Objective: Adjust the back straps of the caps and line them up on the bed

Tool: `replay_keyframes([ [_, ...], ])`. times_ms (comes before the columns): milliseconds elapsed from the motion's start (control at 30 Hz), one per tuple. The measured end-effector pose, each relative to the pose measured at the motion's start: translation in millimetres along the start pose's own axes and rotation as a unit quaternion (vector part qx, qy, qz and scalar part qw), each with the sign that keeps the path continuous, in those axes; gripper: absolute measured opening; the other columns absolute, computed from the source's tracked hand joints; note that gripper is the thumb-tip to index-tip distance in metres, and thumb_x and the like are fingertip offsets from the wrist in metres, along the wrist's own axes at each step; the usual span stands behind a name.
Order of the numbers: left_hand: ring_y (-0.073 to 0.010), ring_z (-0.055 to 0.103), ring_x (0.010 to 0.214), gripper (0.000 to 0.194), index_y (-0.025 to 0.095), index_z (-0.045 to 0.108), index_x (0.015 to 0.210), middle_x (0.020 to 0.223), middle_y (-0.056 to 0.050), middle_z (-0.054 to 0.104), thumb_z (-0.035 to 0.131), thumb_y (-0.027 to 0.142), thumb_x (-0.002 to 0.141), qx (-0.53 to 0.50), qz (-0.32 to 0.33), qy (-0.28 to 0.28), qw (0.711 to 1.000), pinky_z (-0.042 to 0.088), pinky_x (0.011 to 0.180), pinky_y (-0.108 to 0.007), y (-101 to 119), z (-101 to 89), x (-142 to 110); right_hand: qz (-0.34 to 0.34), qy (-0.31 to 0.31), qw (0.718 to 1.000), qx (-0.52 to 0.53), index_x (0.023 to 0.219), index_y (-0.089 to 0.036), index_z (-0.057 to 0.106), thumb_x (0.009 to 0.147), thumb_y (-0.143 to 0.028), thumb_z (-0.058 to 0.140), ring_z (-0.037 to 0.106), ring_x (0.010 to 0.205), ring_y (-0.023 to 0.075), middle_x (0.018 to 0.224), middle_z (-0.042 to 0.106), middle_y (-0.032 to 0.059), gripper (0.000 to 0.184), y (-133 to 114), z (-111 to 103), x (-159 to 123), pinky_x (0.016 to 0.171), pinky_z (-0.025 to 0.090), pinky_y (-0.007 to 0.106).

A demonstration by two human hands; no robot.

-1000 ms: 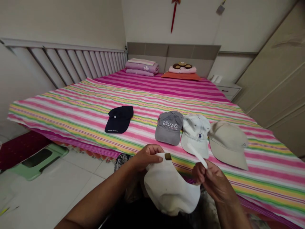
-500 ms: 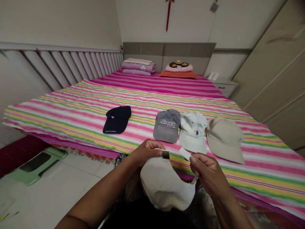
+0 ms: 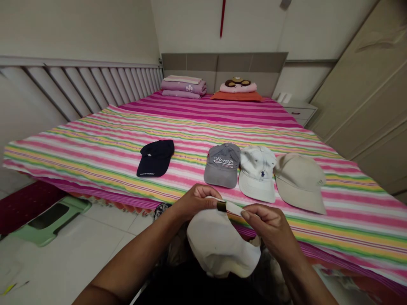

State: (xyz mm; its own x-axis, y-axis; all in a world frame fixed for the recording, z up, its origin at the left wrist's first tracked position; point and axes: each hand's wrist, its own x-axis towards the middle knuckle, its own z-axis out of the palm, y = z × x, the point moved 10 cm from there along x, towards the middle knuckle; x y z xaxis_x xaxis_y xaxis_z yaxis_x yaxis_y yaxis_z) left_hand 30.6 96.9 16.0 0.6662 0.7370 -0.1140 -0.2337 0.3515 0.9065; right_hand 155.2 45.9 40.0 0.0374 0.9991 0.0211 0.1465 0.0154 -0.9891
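Black top (image 3: 197,284); dark-and-pale patterned trousers (image 3: 161,210).

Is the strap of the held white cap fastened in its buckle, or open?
Cannot tell for certain: the right hand pinches the strap with its end at the buckle, but whether it is inside is unclear.

Caps on striped bed (image 3: 104,140)

Dim, uneven light; soft detail, corners darkened, edges visibly stretched.
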Motion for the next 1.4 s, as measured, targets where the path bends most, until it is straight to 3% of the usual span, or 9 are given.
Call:
replay_keyframes([
  [133, -0.0066, 0.051, 0.044, 0.025, 0.010, 0.065, 0.070, 0.057, -0.001, 0.061, 0.074, 0.029, 0.057, 0.008, 0.010, -0.008, 1.000, 0.037, 0.043, -0.017, 1.8, 1.0, -0.2, 0.026, -0.027, 0.999, 0.001, 0.065, -0.014, 0.066, 0.067, -0.040, 0.063, 0.036, 0.040, 0.0069, 0.045, 0.048, -0.0028, 0.026, 2.9, 3.0, -0.2, 0.038, 0.030, 0.020],
  [333, -0.0065, 0.051, 0.047, 0.024, 0.010, 0.065, 0.071, 0.059, -0.001, 0.062, 0.073, 0.029, 0.058, 0.041, 0.007, -0.005, 0.999, 0.037, 0.044, -0.017, 2.9, 2.0, -0.9, -0.007, -0.094, 0.995, -0.035, 0.068, -0.014, 0.064, 0.073, -0.038, 0.058, 0.036, 0.039, 0.0069, 0.044, 0.047, -0.0023, 0.026, -9.8, 10.6, -0.4, 0.036, 0.031, 0.019],
  [567, -0.0067, 0.051, 0.049, 0.024, 0.011, 0.066, 0.071, 0.060, -0.002, 0.062, 0.072, 0.030, 0.059, 0.067, 0.010, -0.010, 0.998, 0.037, 0.047, -0.017, 5.8, 4.9, -1.3, -0.093, -0.068, 0.984, -0.133, 0.071, -0.016, 0.067, 0.076, -0.033, 0.055, 0.048, 0.050, 0.0124, 0.059, 0.060, 0.0031, 0.022, -32.1, 8.1, -1.2, 0.044, 0.039, 0.022],
  [1000, -0.0070, 0.051, 0.051, 0.021, 0.012, 0.066, 0.070, 0.060, -0.001, 0.062, 0.072, 0.028, 0.059, 0.119, 0.018, 0.011, 0.993, 0.037, 0.048, -0.017, 11.9, 9.3, -2.7, -0.091, -0.101, 0.978, -0.161, 0.069, -0.016, 0.063, 0.080, -0.035, 0.051, 0.042, 0.049, 0.0107, 0.055, 0.052, 0.0001, 0.026, -30.4, 14.6, -0.3, 0.044, 0.034, 0.022],
  [1167, -0.0078, 0.052, 0.053, 0.021, 0.011, 0.065, 0.071, 0.063, -0.002, 0.062, 0.071, 0.028, 0.059, 0.128, 0.034, 0.025, 0.991, 0.038, 0.050, -0.018, 14.0, 9.5, -2.8, -0.071, -0.105, 0.983, -0.132, 0.065, -0.016, 0.063, 0.078, -0.037, 0.052, 0.040, 0.046, 0.0100, 0.051, 0.049, -0.0009, 0.027, -29.8, 14.9, 0.9, 0.042, 0.032, 0.021],
  [1300, -0.0067, 0.052, 0.052, 0.025, 0.013, 0.062, 0.077, 0.061, 0.001, 0.060, 0.072, 0.026, 0.058, 0.097, 0.053, 0.044, 0.993, 0.039, 0.052, -0.018, 15.2, 9.2, -4.1, -0.017, -0.108, 0.991, -0.075, 0.064, -0.015, 0.063, 0.075, -0.040, 0.056, 0.033, 0.041, 0.0071, 0.045, 0.042, -0.0035, 0.028, -20.8, 13.6, 3.6, 0.039, 0.029, 0.020],
  [1400, -0.0065, 0.051, 0.051, 0.019, 0.014, 0.061, 0.071, 0.058, 0.002, 0.059, 0.071, 0.025, 0.060, 0.100, 0.061, 0.057, 0.992, 0.039, 0.053, -0.019, 15.6, 9.2, -5.2, 0.023, -0.112, 0.993, -0.024, 0.064, -0.014, 0.063, 0.072, -0.042, 0.058, 0.032, 0.039, 0.0064, 0.044, 0.040, -0.0042, 0.029, -10.4, 13.9, 5.1, 0.037, 0.027, 0.020],
])
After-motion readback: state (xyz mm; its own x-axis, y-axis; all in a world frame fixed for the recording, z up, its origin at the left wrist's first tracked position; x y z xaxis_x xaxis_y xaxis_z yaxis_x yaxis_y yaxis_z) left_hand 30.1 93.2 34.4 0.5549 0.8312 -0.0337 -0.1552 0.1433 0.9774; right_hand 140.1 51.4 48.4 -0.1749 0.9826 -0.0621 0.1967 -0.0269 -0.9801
